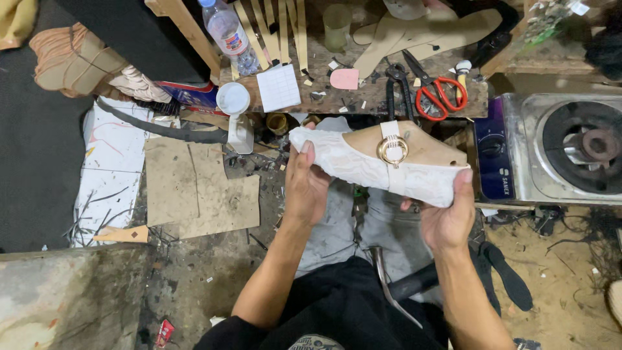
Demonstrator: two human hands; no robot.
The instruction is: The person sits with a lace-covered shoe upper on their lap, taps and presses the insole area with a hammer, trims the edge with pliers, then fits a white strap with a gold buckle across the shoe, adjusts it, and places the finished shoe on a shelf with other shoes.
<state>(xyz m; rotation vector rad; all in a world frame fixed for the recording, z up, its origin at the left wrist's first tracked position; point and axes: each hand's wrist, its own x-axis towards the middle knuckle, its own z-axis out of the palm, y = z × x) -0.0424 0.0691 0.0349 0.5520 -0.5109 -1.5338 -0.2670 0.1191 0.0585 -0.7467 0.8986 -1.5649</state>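
Hands grip a white shoe on its wooden last (379, 162), held just below the workbench (324, 94): the left hand (304, 185) is clamped around the toe end, the right hand (447, 217) around the heel end. Red-handled scissors (434, 91) and black pliers (396, 84) lie on the workbench, just above the shoe's gold buckle (392, 150).

A scarred, dark wooden tabletop (363, 97) is running across the top, carrying red-handled scissors (435, 91), a clear plastic water bottle (227, 32) and pale paper patterns (414, 32). A steel single-burner gas stove (551, 149) is sitting to the right. Below, a dusty concrete floor (194, 272) is lying littered with torn brown cardboard sheets (194, 188) and scraps; sandy ground (557, 272) is showing on the right under flat, even light.
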